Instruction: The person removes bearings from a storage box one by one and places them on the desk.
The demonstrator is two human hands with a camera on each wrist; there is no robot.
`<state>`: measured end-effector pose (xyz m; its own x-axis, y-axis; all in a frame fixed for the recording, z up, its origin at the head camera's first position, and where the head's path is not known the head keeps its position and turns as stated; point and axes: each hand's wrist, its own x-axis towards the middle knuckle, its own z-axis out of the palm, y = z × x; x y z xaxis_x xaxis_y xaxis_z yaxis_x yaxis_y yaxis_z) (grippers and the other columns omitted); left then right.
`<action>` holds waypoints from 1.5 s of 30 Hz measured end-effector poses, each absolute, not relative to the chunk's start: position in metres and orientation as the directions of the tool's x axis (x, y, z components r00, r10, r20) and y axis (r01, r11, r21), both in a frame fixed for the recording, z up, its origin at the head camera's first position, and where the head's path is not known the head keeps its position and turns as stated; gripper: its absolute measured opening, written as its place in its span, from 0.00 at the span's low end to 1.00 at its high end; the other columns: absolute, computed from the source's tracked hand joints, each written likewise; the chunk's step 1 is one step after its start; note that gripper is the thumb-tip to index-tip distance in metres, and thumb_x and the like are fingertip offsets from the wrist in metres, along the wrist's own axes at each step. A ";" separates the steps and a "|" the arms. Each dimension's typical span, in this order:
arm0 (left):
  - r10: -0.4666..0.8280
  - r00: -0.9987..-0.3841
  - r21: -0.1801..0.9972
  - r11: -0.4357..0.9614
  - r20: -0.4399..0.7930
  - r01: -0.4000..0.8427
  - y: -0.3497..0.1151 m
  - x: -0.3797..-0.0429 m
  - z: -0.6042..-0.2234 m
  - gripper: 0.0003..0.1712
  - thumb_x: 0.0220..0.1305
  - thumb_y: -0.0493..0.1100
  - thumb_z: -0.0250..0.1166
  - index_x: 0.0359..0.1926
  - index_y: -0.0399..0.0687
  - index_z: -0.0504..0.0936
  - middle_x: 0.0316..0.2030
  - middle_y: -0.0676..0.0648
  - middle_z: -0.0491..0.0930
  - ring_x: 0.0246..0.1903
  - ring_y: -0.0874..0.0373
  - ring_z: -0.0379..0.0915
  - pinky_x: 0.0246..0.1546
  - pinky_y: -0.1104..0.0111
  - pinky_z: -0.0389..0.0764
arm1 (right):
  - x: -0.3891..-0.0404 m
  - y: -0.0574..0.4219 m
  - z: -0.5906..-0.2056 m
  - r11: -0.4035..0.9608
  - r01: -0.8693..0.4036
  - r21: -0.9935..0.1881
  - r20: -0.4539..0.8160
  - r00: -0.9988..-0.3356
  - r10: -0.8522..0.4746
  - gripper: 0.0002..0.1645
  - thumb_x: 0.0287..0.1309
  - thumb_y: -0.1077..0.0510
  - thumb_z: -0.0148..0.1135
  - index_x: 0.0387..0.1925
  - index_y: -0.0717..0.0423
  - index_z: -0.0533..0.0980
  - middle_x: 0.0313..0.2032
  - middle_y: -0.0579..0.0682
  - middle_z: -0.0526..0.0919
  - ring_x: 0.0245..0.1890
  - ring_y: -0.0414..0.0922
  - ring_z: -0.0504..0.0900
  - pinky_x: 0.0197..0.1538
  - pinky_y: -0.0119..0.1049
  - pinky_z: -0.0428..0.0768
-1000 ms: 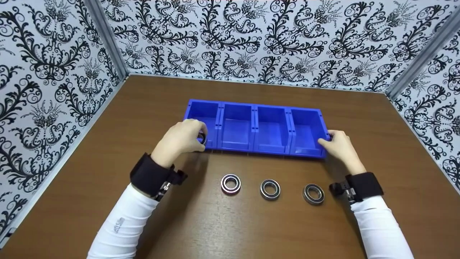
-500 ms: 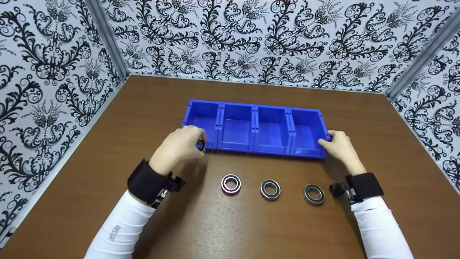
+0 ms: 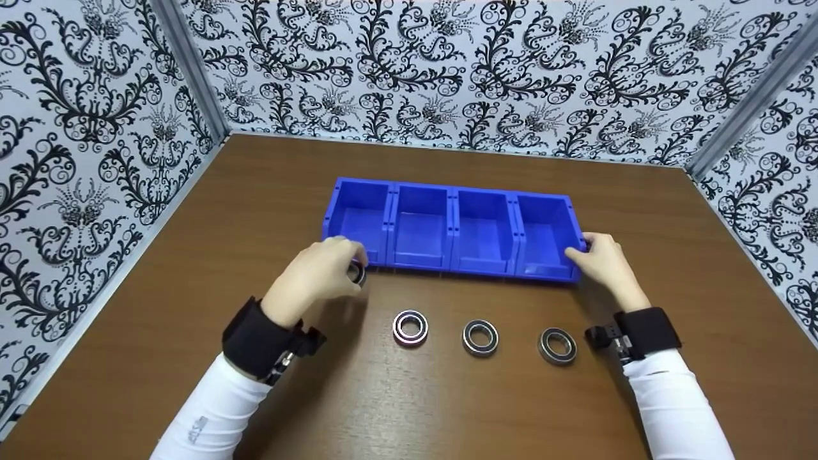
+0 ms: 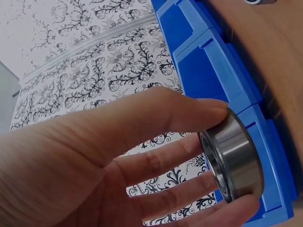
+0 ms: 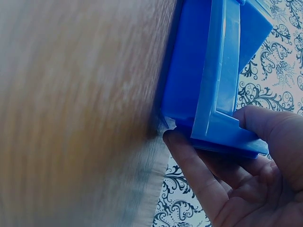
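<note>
My left hand (image 3: 319, 271) pinches a steel ball bearing (image 4: 234, 156) between thumb and fingers, just in front of the leftmost compartment of the blue bin row (image 3: 418, 260). In the left wrist view the bearing stands on edge, its shiny outer ring facing the camera. At the other end of the row, my right hand (image 3: 601, 259) grips the right side wall, thumb over the rim and fingers outside and below, as the right wrist view shows. Three more bearings lie flat on the table: a left one (image 3: 410, 341), a middle one (image 3: 480, 350) and a right one (image 3: 557, 359).
The brown wooden table (image 3: 447, 409) carries everything. Behind it and at both sides stand panels with black and white scroll pattern (image 3: 409, 70), joined by grey metal posts (image 3: 192, 70). All the bin compartments in the row face the person.
My left hand has drawn back toward the person with the bearing, from over the leftmost compartment's front to just before it. The right hand stays on the bin's side wall.
</note>
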<state>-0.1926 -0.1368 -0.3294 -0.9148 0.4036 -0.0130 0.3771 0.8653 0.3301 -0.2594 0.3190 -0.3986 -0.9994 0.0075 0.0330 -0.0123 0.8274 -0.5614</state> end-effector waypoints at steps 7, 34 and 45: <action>0.399 -0.916 0.324 0.871 -0.032 0.368 -0.138 -0.188 -0.335 0.18 0.50 0.39 0.72 0.44 0.42 0.85 0.46 0.39 0.85 0.49 0.42 0.81 0.49 0.48 0.83 | -0.259 0.319 -0.398 0.829 -0.008 -0.559 0.036 -0.999 0.014 0.28 0.63 0.58 0.57 0.58 0.77 0.76 0.47 0.74 0.86 0.30 0.40 0.83 0.33 0.26 0.76; 0.387 -0.920 0.329 0.878 -0.059 0.348 -0.139 -0.170 -0.352 0.18 0.46 0.36 0.74 0.42 0.42 0.84 0.42 0.39 0.84 0.45 0.40 0.83 0.44 0.48 0.83 | -0.260 0.318 -0.398 0.832 -0.024 -0.554 0.045 -0.999 0.002 0.29 0.63 0.59 0.57 0.58 0.78 0.75 0.46 0.75 0.86 0.25 0.34 0.78 0.31 0.27 0.75; 0.381 -0.922 0.338 0.878 -0.069 0.338 -0.141 -0.166 -0.362 0.16 0.43 0.34 0.74 0.38 0.41 0.83 0.39 0.40 0.83 0.44 0.39 0.82 0.43 0.47 0.84 | -0.260 0.319 -0.399 0.829 -0.021 -0.558 0.047 -0.999 0.006 0.28 0.63 0.59 0.58 0.58 0.78 0.75 0.47 0.75 0.85 0.30 0.40 0.83 0.32 0.25 0.75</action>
<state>-0.1661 -0.1407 -0.3616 -0.9218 0.3814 -0.0690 0.3381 0.8783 0.3380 -0.2599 0.3190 -0.3993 -0.9989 0.0059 0.0466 -0.0211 0.8293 -0.5583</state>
